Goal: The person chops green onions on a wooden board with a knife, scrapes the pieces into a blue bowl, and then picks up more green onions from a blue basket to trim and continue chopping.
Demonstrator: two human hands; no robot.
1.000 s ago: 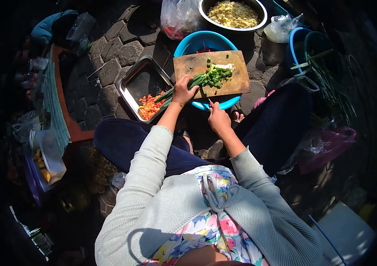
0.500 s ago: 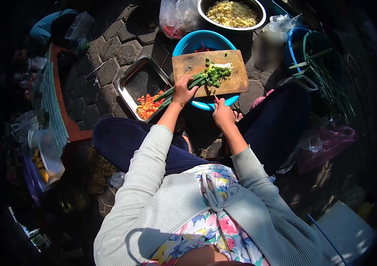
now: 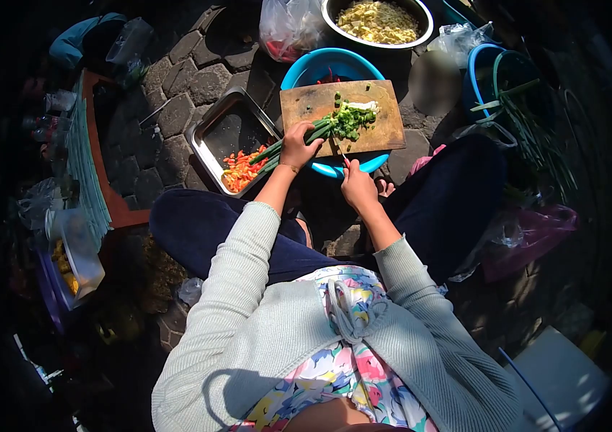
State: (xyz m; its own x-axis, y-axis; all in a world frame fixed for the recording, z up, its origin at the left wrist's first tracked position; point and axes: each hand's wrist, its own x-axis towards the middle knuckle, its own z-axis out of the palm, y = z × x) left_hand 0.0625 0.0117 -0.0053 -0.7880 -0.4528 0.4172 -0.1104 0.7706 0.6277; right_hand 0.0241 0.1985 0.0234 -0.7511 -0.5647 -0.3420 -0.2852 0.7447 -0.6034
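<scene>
Gripping a bunch of spring onions (image 3: 322,131), the left hand (image 3: 298,147) is pressing the stalks onto a wooden cutting board (image 3: 309,104), and its palm is hiding their middle. Behind this grip the green ends are trailing over a metal tray (image 3: 212,129), covering part of the chopped red peppers (image 3: 239,176) inside it. Just to the right of the left-hand fingers, a heap of cut green pieces (image 3: 353,124) is lying on the board.

Nearer the body, the right hand (image 3: 360,189) is wrapping around a small knife (image 3: 346,163); its fingers are concealing most of the handle, and the thin blade, pointing toward the stalks, is hardly showing. Whether the edge is touching them I cannot tell. Under both grips, the board is blocking most of a blue basin (image 3: 298,70), leaving its dark red contents unclear. Farther ahead, the frame's top edge is cutting off a steel bowl (image 3: 429,30) of pale yellow bits. To the right of the grips, a round blurred patch (image 3: 434,83) is masking whatever lies there.

Compared with half a second ago, the knife is leaning slightly more toward the left hand, while that hand is staying in place.
</scene>
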